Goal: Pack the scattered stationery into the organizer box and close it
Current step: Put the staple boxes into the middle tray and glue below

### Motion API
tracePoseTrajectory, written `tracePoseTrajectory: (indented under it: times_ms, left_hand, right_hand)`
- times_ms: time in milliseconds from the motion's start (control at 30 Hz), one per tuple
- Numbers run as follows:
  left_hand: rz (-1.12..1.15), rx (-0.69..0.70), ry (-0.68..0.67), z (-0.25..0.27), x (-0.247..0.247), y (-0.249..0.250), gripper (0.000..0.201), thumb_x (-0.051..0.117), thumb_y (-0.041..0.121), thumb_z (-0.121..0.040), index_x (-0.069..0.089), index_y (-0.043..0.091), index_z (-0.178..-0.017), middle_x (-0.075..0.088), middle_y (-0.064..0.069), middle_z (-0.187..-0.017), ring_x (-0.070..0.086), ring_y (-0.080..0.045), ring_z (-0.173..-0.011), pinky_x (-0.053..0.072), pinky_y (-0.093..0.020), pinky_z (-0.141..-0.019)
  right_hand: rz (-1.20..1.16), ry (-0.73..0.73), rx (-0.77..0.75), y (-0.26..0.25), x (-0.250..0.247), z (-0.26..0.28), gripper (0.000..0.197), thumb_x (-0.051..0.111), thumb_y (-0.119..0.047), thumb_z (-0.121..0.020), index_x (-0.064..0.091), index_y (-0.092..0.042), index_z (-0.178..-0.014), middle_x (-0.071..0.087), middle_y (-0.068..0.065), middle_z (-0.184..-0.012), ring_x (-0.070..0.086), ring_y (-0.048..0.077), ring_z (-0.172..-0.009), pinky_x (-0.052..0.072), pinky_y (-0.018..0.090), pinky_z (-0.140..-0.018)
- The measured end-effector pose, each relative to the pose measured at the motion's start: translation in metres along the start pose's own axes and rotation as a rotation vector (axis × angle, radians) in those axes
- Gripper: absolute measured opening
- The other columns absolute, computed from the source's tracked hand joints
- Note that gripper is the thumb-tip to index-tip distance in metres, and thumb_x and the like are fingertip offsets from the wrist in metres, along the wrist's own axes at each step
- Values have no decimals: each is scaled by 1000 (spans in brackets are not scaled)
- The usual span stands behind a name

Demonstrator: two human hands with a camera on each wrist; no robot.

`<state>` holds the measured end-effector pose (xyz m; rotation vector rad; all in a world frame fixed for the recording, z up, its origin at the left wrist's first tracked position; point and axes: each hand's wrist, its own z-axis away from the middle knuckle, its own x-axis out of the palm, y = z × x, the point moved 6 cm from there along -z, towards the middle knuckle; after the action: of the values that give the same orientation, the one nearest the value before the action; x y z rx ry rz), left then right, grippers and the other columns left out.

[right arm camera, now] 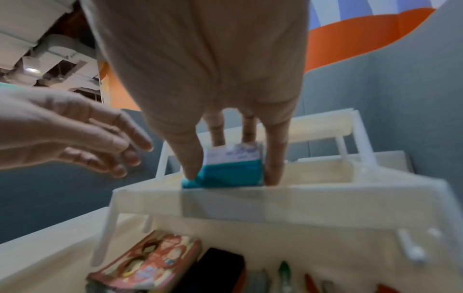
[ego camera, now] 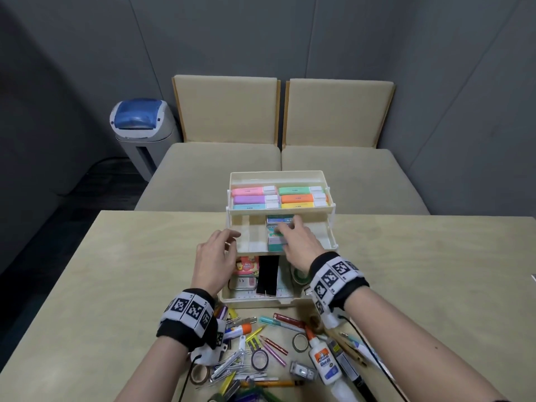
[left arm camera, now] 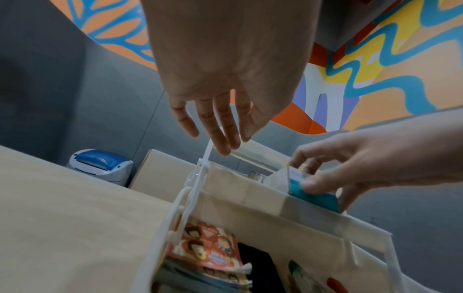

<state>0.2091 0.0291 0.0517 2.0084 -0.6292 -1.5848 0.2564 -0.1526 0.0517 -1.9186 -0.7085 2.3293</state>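
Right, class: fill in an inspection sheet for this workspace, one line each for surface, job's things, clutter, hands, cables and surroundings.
Surface: pale wooden table, stationery scattered at its near edge.
Job's things: organizer box open, tiers fanned out; highlighters fill the top tray; teal boxes in the middle tray.
Clutter: glue bottle, tape rolls, pencils, clips and pens loose in front of the box.
Hands: right hand grips a teal box in the middle tray; left hand hovers open beside the tray.
Cables: black wire trails from the right wristband.
Surroundings: beige sofa, grey walls, blue-lidded bin.
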Motion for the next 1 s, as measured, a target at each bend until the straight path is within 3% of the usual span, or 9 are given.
tracePoseTrajectory:
  times_ms: [100, 333, 500, 667, 767, 833, 933, 1000]
  left_hand:
    - [18, -20, -5, 6, -1, -6, 20, 51, 14, -93, 61, 25, -107, 61, 11, -99, 60, -7, -83, 49, -44, -88]
    - [21, -49, 5, 30, -14, -12, 19, 50, 16, -94, 61, 24, -106, 60, 13, -98, 58, -2, -82, 49, -44, -87]
    - [-4, -61, -16, 58, -17, -16, 18, 51, 15, -93, 62, 24, -105, 60, 13, -96, 58, -4, -82, 50, -41, -84]
    - [-8, -39, -93, 87, -2, -9, 19, 51, 16, -94, 62, 25, -107, 62, 12, -102, 60, -6, -84, 52, -35, -84]
    - [-6, -34, -140, 103, 9, 0, 19, 51, 16, -94, 61, 24, -109, 61, 12, -102, 59, -6, -84, 51, -28, -81]
    - [-35, -19, -214, 111, 20, 6, 17, 51, 18, -94, 60, 24, -107, 60, 12, -101, 57, -6, -86, 49, -25, -79]
    - [-53, -57, -357, 123, 39, 4, 15, 50, 22, -95, 61, 25, -105, 62, 11, -103, 60, -7, -90, 51, -30, -84]
    - [-72, -46, -429, 133, 51, 4, 14, 50, 23, -95, 62, 24, -103, 64, 8, -104, 61, -9, -93, 52, -32, -85]
  right_hand:
    - [-2, 88, -33, 9, -6, 1, 18, 54, -7, -90, 47, -15, -105, 42, 7, -108, 54, 25, -85, 52, 41, -78]
    - [-27, 153, -2, 11, -1, 2, 7, 58, -9, -88, 52, -13, -87, 42, 5, -102, 48, 23, -91, 50, 37, -79]
    - [-20, 214, -110, 16, 5, 22, 9, 49, -17, -94, 54, -10, -96, 46, 5, -105, 49, 20, -90, 49, 34, -78]
    - [99, 139, -135, 16, 7, 39, 20, 44, -18, -95, 48, -13, -114, 51, 5, -116, 51, 23, -101, 47, 36, -84]
    - [116, 46, -119, 19, -1, 49, 35, 44, -22, -95, 44, -17, -129, 48, 4, -134, 48, 23, -119, 42, 40, -98]
    - [56, 67, -95, 22, -5, 67, 37, 46, -22, -95, 45, -19, -132, 40, 3, -142, 45, 22, -125, 39, 42, -105]
    - [-59, 142, -56, 30, 7, 111, 19, 47, -21, -96, 55, -20, -112, 45, 1, -124, 52, 13, -103, 48, 34, -95]
    - [-119, 61, -30, 38, 35, 145, 13, 46, -20, -97, 57, -19, -103, 47, -4, -113, 52, 9, -92, 50, 29, -90]
